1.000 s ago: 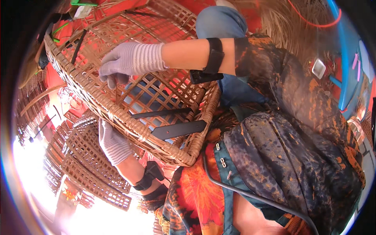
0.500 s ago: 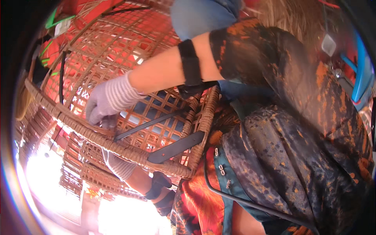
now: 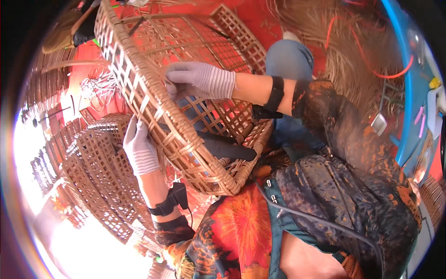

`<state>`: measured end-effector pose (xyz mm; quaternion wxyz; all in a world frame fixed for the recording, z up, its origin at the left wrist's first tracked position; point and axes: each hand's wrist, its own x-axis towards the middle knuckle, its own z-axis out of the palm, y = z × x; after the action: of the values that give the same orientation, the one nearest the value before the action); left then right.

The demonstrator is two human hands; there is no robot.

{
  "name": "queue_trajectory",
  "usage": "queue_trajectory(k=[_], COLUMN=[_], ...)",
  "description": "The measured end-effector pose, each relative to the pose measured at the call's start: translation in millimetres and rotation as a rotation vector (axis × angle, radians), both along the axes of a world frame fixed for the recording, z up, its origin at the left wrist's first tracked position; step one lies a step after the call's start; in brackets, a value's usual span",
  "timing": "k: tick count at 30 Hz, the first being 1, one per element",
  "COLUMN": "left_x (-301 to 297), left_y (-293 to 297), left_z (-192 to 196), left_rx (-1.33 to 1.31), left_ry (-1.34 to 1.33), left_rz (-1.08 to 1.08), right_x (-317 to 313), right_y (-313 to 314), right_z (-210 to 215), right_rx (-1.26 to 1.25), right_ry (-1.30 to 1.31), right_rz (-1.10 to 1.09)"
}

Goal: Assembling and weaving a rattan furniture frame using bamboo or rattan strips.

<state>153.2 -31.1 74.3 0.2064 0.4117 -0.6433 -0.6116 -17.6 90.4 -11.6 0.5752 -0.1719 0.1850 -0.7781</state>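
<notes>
A large open-weave rattan basket [image 3: 186, 149] lies tilted across my lap, its thick braided rim toward me. My left hand [image 3: 139, 146], in a grey knit glove, presses flat against the outside of the basket wall just under the rim. My right hand [image 3: 197, 81], also gloved, reaches inside the basket and its fingertips pinch a strand at the inner side of the wall. A black flat strap or tool [image 3: 223, 149] lies inside the basket near the rim. Both wrists wear black bands.
Several woven lattice panels [image 3: 93, 162] are stacked on the floor at my left. A pile of loose rattan fibres [image 3: 348, 42] lies at the upper right, beside a blue tub rim [image 3: 409, 83] and an orange cord. The floor is red.
The basket has turned, so its rim now runs up and to the left. My right hand has moved higher inside it, and my left hand has come up against the outer wall.
</notes>
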Motion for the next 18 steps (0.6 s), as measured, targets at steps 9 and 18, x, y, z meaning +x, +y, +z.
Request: queue_trajectory(k=[9,18], left_x=[-29,-36], left_y=[8,16], left_z=[-20,-38], left_rx=[-0.043,0.074], left_ry=[0.005,0.143], left_rz=[-0.057,-0.002], right_x=[-11,-45], right_y=[13,27], right_z=[-21,-42], right_rx=[0.351,0.423], right_ry=[0.622,0.551], right_rz=[-0.051,0.061])
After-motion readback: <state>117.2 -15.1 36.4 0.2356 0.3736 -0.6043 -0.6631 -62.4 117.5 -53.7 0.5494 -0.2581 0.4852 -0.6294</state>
